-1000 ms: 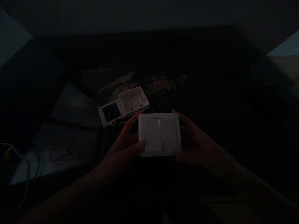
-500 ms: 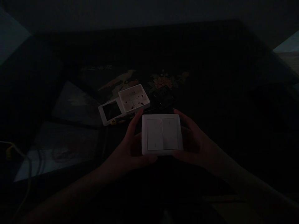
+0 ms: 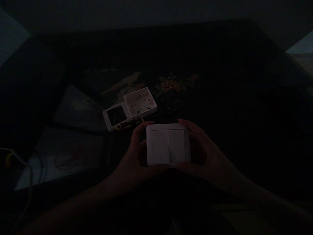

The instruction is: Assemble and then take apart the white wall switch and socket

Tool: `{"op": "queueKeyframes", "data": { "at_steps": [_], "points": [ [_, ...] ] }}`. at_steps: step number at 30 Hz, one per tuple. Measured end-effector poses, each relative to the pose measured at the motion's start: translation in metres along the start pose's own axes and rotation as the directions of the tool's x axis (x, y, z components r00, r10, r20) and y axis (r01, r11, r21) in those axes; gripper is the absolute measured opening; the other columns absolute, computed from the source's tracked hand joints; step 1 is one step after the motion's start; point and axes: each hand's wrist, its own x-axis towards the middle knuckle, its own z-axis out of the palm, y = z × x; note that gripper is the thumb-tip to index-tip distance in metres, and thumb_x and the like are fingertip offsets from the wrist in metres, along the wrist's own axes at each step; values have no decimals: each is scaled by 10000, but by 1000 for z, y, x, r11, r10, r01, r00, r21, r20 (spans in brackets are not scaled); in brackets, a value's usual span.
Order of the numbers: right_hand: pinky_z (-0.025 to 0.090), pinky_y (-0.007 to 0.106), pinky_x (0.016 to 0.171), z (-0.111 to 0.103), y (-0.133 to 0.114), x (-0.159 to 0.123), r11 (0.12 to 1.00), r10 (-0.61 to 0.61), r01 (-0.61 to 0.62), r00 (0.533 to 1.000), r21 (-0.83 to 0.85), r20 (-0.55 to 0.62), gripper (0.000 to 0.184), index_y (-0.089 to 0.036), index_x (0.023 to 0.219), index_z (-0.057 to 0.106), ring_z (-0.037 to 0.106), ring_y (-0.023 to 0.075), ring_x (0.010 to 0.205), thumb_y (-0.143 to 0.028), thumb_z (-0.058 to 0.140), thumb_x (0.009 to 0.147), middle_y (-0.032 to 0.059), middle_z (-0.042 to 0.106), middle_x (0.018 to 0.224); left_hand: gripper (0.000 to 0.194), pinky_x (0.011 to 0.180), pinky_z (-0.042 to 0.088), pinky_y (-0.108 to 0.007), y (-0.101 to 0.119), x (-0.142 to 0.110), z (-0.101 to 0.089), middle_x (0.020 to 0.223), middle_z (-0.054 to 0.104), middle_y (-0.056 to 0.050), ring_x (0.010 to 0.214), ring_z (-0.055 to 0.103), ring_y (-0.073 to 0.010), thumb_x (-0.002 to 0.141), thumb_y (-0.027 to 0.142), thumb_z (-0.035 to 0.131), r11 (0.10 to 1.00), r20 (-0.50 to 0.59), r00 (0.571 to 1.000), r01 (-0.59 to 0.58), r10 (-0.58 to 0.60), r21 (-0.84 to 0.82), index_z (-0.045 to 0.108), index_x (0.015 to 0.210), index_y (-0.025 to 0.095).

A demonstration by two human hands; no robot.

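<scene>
A white double wall switch (image 3: 168,146) with two rockers is held between both hands, its front turned up toward me. My left hand (image 3: 138,156) grips its left side, thumb along the near edge and a finger at the far corner. On the opposite side my right hand (image 3: 205,153) holds it the same way. Beyond them lies an open white back box (image 3: 141,103) with holes in its floor. Against that box rests a white switch frame (image 3: 117,115). A screwdriver (image 3: 129,124) with a black and yellow handle lies just in front of these two.
A dark square part (image 3: 171,101) lies right of the back box, hard to make out. The dark tabletop (image 3: 220,114) carries a bird and flower print. At the left a pale cable (image 3: 30,173) hangs, with something yellow (image 3: 9,158) near it. The scene is very dim.
The wall switch and both hands have come slightly nearer to me. The switch has tilted a little, and my fingers have shifted along its edges. The other parts stay put.
</scene>
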Motion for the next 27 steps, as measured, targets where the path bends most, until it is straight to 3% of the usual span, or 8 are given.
{"op": "queueKeyframes", "data": {
  "at_steps": [7,11,13,17,22,27],
  "points": [
    [606,375,914,-2,3,-2,999,-8,7,1000,-49,-15,829,-467,1428,383,650,249,1190,-303,840,755,14,570,1397,895,844,593,-351,0,-1,1,1249,638,-26,1128,664,-291,740,177,847,1000,12,1000,9,-9,8,277,1372,454],
    [613,353,886,-8,2,-2,999,-10,10,1000,-48,9,873,-477,1432,365,660,246,1172,-318,861,732,11,565,1406,936,892,570,-377,-2,0,-6,1339,593,-35,1210,616,-309,725,244,875,995,151,988,-5,20,-102,267,1397,474],
    [619,331,846,-9,1,-1,999,-22,23,1000,-27,23,787,-451,1426,381,674,238,1139,-373,820,777,22,593,1375,787,877,569,-361,-3,1,-9,1318,606,-39,1180,629,-292,799,358,816,989,177,984,-12,38,-150,308,1392,453],
    [602,336,867,-6,1,0,992,-74,67,995,-106,-64,404,-369,1355,499,669,217,1106,-464,556,967,44,647,1289,386,709,567,-237,-4,1,-9,1126,673,-4,940,680,-192,951,411,625,992,-2,1000,13,-13,-129,446,1292,396],
    [581,360,903,-1,4,1,963,-140,101,980,-249,-144,311,-382,1295,563,650,215,1106,-434,519,991,16,649,1283,355,659,559,-210,-6,0,-5,1021,666,10,859,666,-171,926,383,669,990,-61,998,27,-36,-138,501,1239,378],
    [605,372,854,-3,2,1,966,-129,94,983,-241,-132,306,-379,1268,582,667,230,1061,-449,543,972,22,664,1237,376,664,554,-226,-7,-1,-7,1042,661,-8,887,664,-192,929,380,661,987,-56,998,19,-28,-162,495,1265,370]
  ]
}}
